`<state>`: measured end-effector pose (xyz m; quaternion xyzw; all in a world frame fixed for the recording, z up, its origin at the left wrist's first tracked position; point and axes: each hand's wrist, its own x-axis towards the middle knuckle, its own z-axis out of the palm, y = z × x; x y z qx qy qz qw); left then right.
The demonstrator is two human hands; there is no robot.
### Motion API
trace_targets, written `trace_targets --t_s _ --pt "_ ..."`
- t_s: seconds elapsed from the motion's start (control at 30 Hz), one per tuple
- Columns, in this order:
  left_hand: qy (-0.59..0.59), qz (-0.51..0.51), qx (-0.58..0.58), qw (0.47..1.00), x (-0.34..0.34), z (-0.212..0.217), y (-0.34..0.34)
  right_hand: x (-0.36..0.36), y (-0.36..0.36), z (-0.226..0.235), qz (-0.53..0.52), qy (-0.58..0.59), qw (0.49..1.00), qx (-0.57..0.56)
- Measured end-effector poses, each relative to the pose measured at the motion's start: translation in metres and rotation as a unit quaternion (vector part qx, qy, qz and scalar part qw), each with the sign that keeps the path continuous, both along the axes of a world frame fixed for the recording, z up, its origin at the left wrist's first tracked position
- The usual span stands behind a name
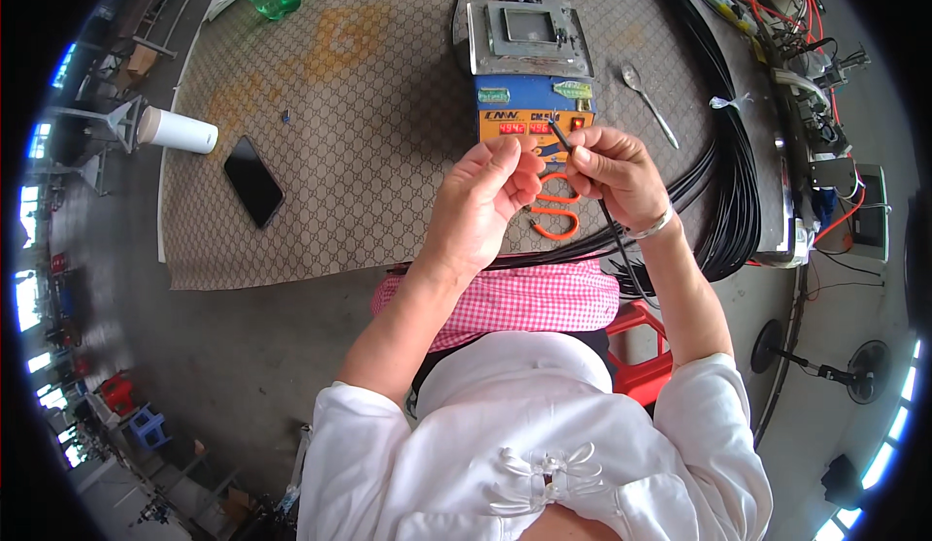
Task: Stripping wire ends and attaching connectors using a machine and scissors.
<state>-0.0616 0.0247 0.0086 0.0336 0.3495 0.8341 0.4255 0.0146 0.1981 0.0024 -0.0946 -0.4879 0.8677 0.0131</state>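
You held the thin black cable (610, 235) tight in your right hand (614, 174), its tip just in front of the little blue and orange machine (532, 104), while your left hand (482, 201) pinched shut near that tip, maybe fixing the end.

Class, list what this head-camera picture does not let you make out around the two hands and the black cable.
- Cable tip: too small in the head view to tell its state.
- Left hand fingertips: turned away, so whether they pinch anything is hidden.
- Orange-handled tool: mostly covered by both hands.
- Right hand palm side: facing away; only its grip on the cable shows.
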Motion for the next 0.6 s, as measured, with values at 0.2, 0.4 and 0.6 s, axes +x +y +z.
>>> trace_targets --t_s 0.2,0.4,0.6 --pt "-0.043 0.007 0.026 0.999 -0.002 0.000 0.002 -0.002 -0.013 0.002 0.005 -0.048 0.999 -0.024" --pt "-0.041 0.011 0.020 0.999 -0.003 0.000 0.005 -0.002 -0.017 0.004 0.002 -0.056 0.998 0.006" --pt "-0.041 0.008 0.028 0.999 -0.004 -0.005 0.005 0.000 -0.018 0.006 0.014 -0.068 0.997 -0.028"
